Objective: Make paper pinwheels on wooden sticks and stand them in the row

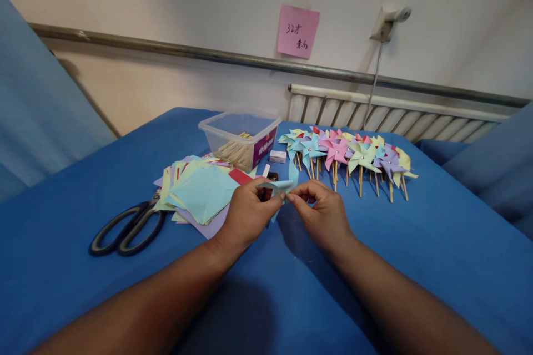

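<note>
L hand (249,206) + R hand (322,214) pinching lt-blue cut paper (292,174), frame ctr; paper lying betw. grips, one strip pointing up-frame, neither hand nearer.

Pink note (298,31) at twelve o'clock on my feed, socket (381,23) at one, radiator (395,104) at two, curtain (41,111) at nine

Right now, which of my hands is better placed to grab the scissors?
Probably your left hand: it's nearer the scissors, which lie on that side; your right hand is farther across. The left would need to release the light blue paper.
</note>
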Motion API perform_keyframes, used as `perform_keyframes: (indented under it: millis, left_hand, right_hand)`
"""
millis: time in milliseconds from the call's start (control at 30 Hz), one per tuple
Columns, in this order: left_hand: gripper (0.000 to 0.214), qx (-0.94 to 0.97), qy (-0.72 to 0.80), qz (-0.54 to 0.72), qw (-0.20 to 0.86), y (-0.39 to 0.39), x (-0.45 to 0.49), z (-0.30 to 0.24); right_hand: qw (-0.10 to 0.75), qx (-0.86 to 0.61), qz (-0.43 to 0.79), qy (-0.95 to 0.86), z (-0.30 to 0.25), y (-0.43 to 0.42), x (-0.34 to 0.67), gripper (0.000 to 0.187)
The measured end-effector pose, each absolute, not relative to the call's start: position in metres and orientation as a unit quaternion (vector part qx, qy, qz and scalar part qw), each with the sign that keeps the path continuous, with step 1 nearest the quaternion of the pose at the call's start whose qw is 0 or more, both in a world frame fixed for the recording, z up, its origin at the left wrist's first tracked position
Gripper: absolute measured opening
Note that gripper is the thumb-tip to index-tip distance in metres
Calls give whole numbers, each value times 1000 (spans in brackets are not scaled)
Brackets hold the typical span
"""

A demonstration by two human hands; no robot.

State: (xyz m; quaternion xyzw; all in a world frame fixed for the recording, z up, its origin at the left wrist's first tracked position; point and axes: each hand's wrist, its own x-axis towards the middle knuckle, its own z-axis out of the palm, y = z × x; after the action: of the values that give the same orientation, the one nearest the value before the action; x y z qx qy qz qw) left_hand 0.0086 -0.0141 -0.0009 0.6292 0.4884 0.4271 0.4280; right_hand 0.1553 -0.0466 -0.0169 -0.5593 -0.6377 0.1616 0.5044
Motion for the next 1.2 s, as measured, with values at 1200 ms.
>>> perform_keyframes:
  millis: [1200]
  left_hand:
    - [13,628,485,422,439,-23,11,5]
  right_hand:
    - [635,-430,433,-475,-21,-40,147,67]
